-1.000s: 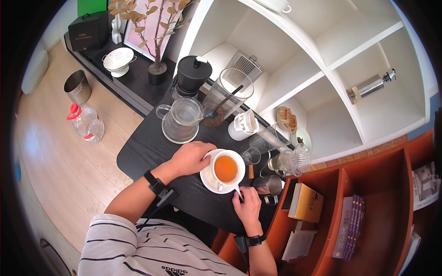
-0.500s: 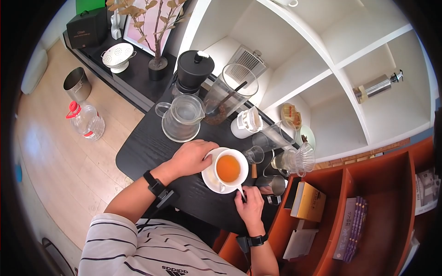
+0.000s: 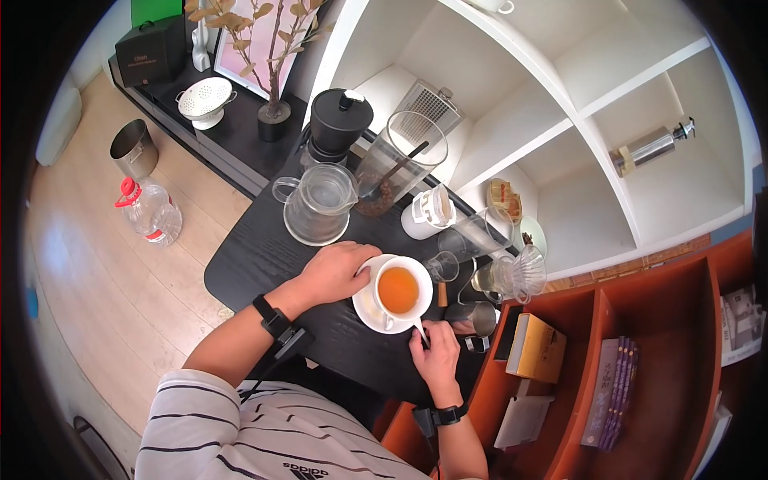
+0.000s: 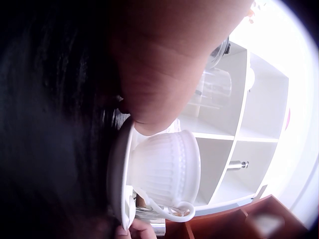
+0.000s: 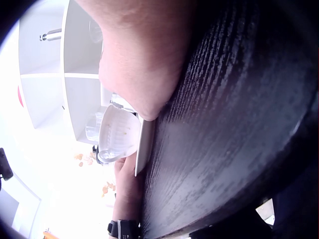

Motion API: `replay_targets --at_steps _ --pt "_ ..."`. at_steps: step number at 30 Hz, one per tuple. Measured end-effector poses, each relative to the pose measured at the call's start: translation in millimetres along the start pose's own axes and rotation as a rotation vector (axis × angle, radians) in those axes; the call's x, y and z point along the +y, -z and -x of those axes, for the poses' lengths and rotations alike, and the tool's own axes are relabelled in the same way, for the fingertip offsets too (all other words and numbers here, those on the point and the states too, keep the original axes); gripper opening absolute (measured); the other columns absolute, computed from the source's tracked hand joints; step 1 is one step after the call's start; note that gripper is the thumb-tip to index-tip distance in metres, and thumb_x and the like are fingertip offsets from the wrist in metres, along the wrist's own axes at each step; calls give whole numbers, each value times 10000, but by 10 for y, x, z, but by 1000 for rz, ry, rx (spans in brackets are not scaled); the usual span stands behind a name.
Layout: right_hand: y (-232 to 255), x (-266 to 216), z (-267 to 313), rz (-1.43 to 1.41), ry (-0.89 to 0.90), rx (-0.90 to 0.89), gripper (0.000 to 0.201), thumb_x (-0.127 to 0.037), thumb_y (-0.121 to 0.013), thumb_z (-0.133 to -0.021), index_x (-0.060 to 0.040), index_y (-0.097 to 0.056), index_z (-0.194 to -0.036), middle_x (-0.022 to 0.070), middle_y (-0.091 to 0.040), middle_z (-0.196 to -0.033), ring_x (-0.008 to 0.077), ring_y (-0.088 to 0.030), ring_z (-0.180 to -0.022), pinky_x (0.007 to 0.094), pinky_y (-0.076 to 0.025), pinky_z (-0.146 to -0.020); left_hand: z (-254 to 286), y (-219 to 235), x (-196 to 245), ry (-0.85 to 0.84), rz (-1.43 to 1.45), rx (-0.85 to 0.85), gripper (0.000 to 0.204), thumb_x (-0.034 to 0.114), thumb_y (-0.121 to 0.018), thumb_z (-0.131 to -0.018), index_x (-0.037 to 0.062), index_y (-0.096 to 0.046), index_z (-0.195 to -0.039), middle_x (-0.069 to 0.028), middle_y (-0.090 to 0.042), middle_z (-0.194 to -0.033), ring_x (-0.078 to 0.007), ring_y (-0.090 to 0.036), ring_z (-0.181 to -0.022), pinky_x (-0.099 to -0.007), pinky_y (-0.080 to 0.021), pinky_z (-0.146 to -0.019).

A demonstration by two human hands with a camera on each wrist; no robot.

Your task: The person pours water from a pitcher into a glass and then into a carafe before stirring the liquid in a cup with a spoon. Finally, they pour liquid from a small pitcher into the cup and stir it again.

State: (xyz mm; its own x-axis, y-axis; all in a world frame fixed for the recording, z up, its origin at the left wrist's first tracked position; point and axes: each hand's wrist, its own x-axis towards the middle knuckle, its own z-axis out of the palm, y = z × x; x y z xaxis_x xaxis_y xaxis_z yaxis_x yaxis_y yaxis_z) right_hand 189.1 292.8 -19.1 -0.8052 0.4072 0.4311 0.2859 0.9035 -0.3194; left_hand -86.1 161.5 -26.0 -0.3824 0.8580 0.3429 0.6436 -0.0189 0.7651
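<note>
A white cup (image 3: 427, 298) of amber tea (image 3: 398, 290) stands on a white saucer (image 3: 366, 308) near the front of the black table. My left hand (image 3: 336, 272) grips the saucer's left rim, thumb over the top. At the near right rim, my right hand (image 3: 436, 354) pinches the saucer's edge beside the handle of a white spoon (image 3: 420, 328). Ribbed sides and a looped handle of the cup (image 4: 167, 164) show in the left wrist view. Seen from the right wrist, the saucer (image 5: 144, 144) lies low over the dark wood, and my palm hides my right fingertips.
Behind the cup stand a glass jug (image 3: 320, 210), a black-lidded grinder (image 3: 340, 124), a tall glass vessel (image 3: 400, 160) with beans and a white drip-bag cup (image 3: 428, 214). Small glassware and a metal pitcher (image 3: 474, 318) crowd the right side, beside a brown bookshelf (image 3: 648, 320).
The head view has shifted slightly. Both hands stay at the saucer's rim, and the cup keeps its place on it.
</note>
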Motion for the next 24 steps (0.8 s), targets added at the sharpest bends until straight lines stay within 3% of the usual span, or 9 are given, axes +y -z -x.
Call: replay_targets --at_steps 7,9,12,21,24 --pt "2 -7 11 1 -8 13 166 -42 -785 -858 -30 -671 -979 123 -623 -846 319 -652 -739 429 -542 -668 -2 -22 -14 -4 -10 4 337 181 -686 -933 75 -723 -1250 -139 -728 -942 -327 -704 -886 -442 -560 -801" --pt "8 -8 34 2 -55 -30 182 -94 -782 -870 -35 -686 -1013 126 -652 -902 344 -679 -855 451 -563 -747 -1 -36 -30 -11 -13 9 333 186 -690 -937 78 -724 -1249 -137 -729 -942 -326 -704 -887 -441 -559 -799" --pt "7 -10 37 4 -60 -35 185 -94 -783 -870 -35 -684 -1015 126 -654 -903 345 -680 -859 452 -563 -753 -2 -37 -31 -9 -22 14 325 191 -692 -944 83 -727 -1249 -136 -729 -940 -327 -704 -885 -441 -558 -796" --pt "5 -21 20 1 -69 -40 169 -91 -778 -876 -31 -683 -1002 124 -657 -897 344 -679 -845 450 -559 -740 5 -29 -31 14 -12 1 327 187 -691 -942 86 -726 -1251 -134 -729 -937 -332 -703 -885 -448 -557 -798" --pt "-7 -15 -14 5 -8 12 158 -49 -787 -860 -35 -675 -971 125 -630 -840 316 -658 -732 427 -545 -666 -2 -28 -43 -1 -4 14 334 182 -691 -937 84 -723 -1254 -136 -728 -939 -334 -703 -891 -448 -558 -807"
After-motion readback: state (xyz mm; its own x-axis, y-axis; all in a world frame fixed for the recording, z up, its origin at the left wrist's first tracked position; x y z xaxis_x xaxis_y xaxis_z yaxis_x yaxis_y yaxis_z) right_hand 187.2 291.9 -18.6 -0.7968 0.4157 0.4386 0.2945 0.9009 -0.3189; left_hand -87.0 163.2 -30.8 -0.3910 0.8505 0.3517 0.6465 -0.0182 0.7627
